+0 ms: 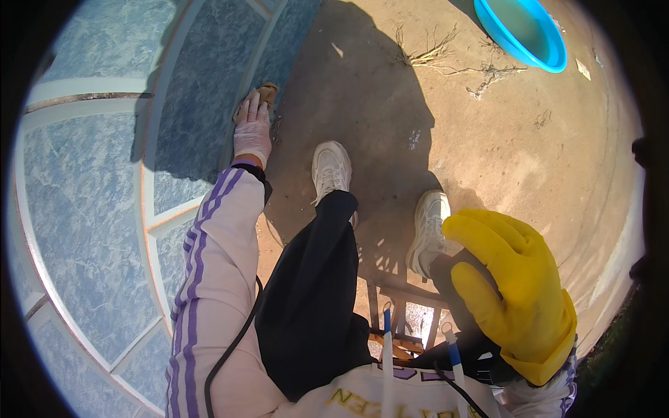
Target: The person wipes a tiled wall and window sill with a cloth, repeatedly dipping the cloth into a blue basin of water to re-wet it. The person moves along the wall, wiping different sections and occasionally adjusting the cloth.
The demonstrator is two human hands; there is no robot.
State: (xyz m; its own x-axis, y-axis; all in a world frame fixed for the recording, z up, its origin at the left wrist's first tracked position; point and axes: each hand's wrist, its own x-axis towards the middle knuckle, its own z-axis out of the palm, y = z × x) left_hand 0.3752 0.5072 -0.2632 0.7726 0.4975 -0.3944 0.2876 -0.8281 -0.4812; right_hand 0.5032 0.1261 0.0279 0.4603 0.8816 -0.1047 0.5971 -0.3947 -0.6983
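My left hand wears a thin translucent glove and presses a crumpled brown cloth against the low edge of a blue marbled panel. Its fingers lie stretched over the cloth, which partly hides beneath them. Pale frame strips divide this panelled surface on my left. My right hand, in a thick yellow rubber glove, hovers over my right leg. Its fingers are loosely bent, with the thumb apart and nothing visible between them.
A blue plastic basin holding cloudy water stands at the far right. Dry twigs lie on the bare ground near it. Beneath me is part of a wooden seat or stool. A black cable runs along my left sleeve.
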